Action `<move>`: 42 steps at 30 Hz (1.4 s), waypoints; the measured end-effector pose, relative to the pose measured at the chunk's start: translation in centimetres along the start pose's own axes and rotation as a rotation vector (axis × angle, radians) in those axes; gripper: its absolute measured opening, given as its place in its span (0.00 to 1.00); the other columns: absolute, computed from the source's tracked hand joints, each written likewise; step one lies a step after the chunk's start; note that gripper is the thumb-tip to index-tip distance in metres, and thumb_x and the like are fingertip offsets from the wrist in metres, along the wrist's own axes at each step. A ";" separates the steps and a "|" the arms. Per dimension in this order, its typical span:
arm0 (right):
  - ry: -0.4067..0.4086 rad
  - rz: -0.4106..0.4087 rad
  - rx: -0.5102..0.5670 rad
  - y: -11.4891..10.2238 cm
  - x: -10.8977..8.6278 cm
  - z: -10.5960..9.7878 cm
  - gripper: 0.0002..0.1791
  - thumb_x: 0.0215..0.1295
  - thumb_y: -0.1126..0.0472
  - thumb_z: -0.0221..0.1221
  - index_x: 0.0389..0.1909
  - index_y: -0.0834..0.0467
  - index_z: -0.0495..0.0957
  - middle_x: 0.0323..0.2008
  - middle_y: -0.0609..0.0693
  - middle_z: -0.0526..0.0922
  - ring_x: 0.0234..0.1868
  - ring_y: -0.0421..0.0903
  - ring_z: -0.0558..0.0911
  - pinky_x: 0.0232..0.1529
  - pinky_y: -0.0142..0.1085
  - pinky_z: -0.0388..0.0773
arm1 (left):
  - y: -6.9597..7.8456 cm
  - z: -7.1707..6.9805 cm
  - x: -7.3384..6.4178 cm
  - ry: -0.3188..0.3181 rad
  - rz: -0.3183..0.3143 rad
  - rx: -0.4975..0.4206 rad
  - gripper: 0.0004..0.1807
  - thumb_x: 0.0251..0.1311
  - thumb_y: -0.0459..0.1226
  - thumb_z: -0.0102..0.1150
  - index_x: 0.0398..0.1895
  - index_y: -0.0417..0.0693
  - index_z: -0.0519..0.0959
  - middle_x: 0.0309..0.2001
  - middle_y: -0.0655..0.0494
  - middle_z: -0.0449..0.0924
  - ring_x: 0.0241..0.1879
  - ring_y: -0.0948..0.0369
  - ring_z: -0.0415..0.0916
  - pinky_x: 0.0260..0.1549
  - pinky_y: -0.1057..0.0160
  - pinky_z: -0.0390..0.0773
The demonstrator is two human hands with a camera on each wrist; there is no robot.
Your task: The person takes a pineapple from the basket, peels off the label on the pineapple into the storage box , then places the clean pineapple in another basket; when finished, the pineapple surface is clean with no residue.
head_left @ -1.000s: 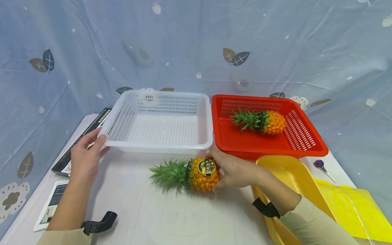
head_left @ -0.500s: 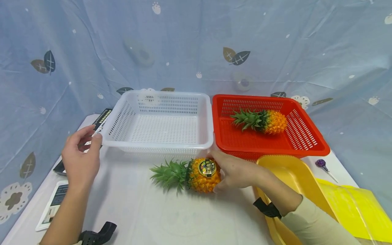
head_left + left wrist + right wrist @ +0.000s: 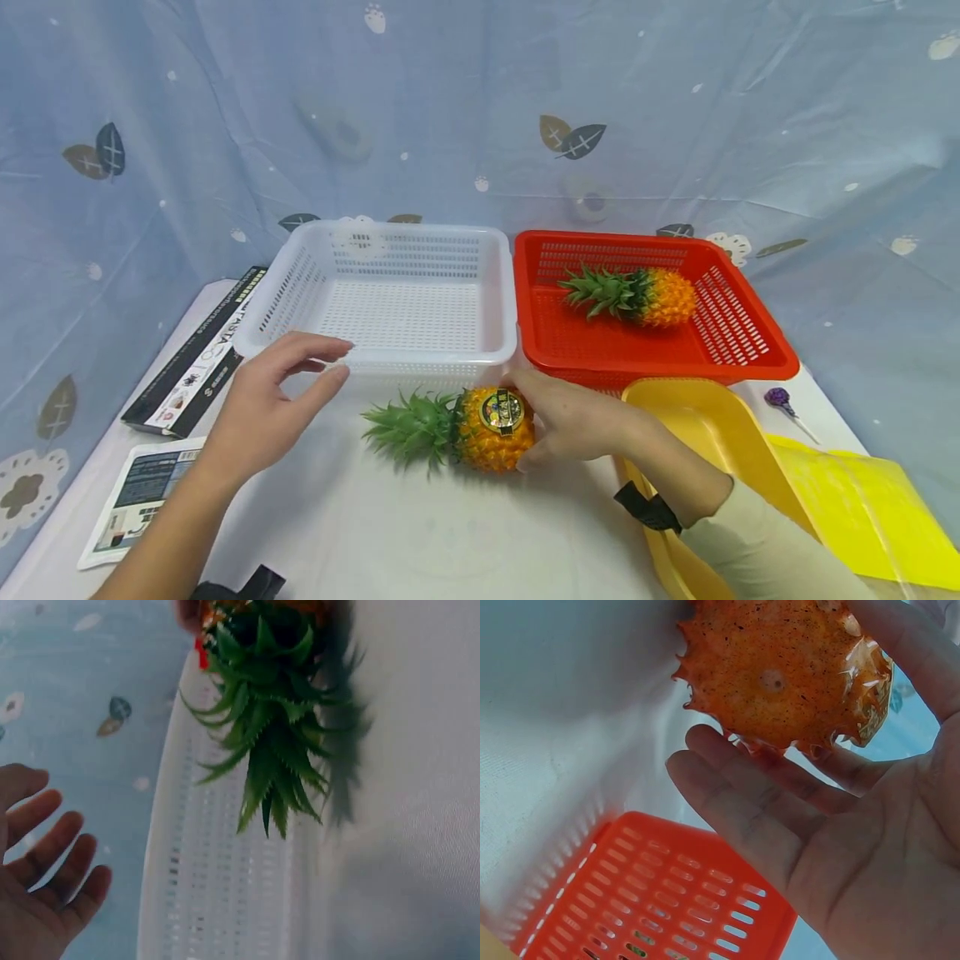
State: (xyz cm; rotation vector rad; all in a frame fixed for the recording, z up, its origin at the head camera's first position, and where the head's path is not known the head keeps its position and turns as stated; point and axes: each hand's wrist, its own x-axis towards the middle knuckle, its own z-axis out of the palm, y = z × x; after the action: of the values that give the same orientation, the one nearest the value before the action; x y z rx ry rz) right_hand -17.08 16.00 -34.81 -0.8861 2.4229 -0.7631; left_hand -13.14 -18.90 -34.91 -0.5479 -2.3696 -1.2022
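A pineapple (image 3: 495, 429) with a round gold-and-black label lies on its side on the white table, its green crown (image 3: 412, 429) pointing left. My right hand (image 3: 573, 417) grips its base end, thumb on the near side and fingers on the far side. In the right wrist view the orange base (image 3: 780, 675) sits between thumb and fingers. My left hand (image 3: 281, 400) is raised left of the crown, fingers relaxed and apart, holding nothing. It overlaps the front rim of the white basket (image 3: 405, 357) in the head view. The left wrist view shows the spread fingers (image 3: 56, 847) beside that basket.
A red basket (image 3: 660, 367) holding another pineapple (image 3: 667, 298) stands right of the white one. A yellow bin (image 3: 690, 408) is under my right forearm. At right are a purple lollipop-like stick (image 3: 780, 398) and a yellow packet (image 3: 862, 500); at left, a black-and-white box (image 3: 202, 358) and white packet (image 3: 142, 500).
My left hand has let go of the white basket's front left corner and moved right toward the pineapple's crown. The right hand keeps its grip in the same place.
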 end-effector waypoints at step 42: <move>0.005 0.022 -0.024 -0.4 -0.1 0.0 0.57 0.49 0.58 0.81 0.77 0.51 0.55 0.66 0.44 0.72 0.64 0.45 0.75 0.68 0.47 0.77 | 4.9 9.3 2.9 -0.679 -0.051 0.352 0.37 0.49 0.54 0.80 0.64 0.53 0.81 0.55 0.56 0.81 0.51 0.57 0.78 0.52 0.55 0.82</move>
State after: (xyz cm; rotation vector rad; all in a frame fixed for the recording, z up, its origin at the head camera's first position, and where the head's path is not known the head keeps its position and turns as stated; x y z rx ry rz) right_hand -16.89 15.83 -34.55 -0.8666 2.4465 -0.7311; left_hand -14.76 -8.08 -35.14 -0.8796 -3.0808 -0.6380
